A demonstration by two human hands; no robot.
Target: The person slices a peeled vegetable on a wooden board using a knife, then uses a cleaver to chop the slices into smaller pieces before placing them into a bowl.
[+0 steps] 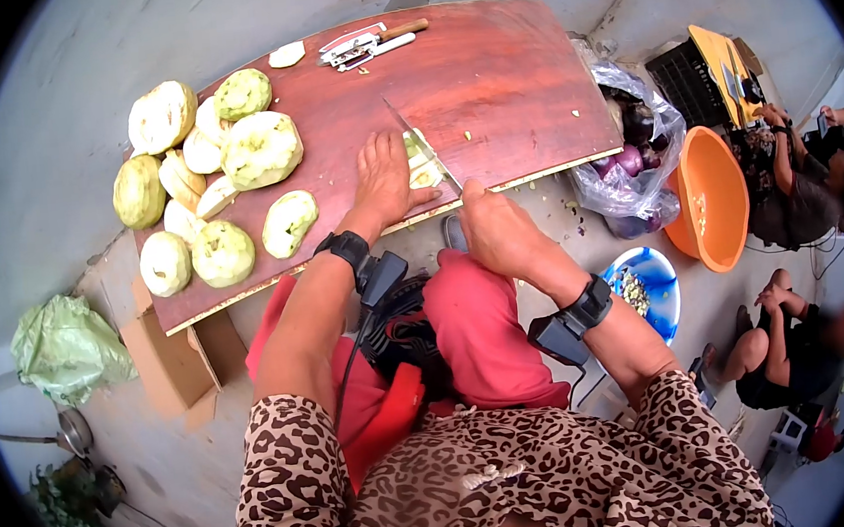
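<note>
My right hand (492,225) is closed around the handle of a kitchen knife (430,151), its blade slanting up and left over the tabletop. Under and beside the blade lies a cut piece of pale green peeled vegetable (422,171). My left hand (381,179) rests against this piece, fingers together and thumb at its near end, holding it on the red-brown table (517,85). Several peeled vegetables (261,149) are heaped at the table's left, and a flat-cut one (289,224) lies nearer my left forearm.
Peelers and a wooden-handled tool (373,45) lie at the far edge. Right of the table are a plastic bag of purple vegetables (631,167), an orange basin (715,188) and a blue-white bowl of scraps (667,287). Two other people sit farther right. A cardboard box (170,361) stands below left.
</note>
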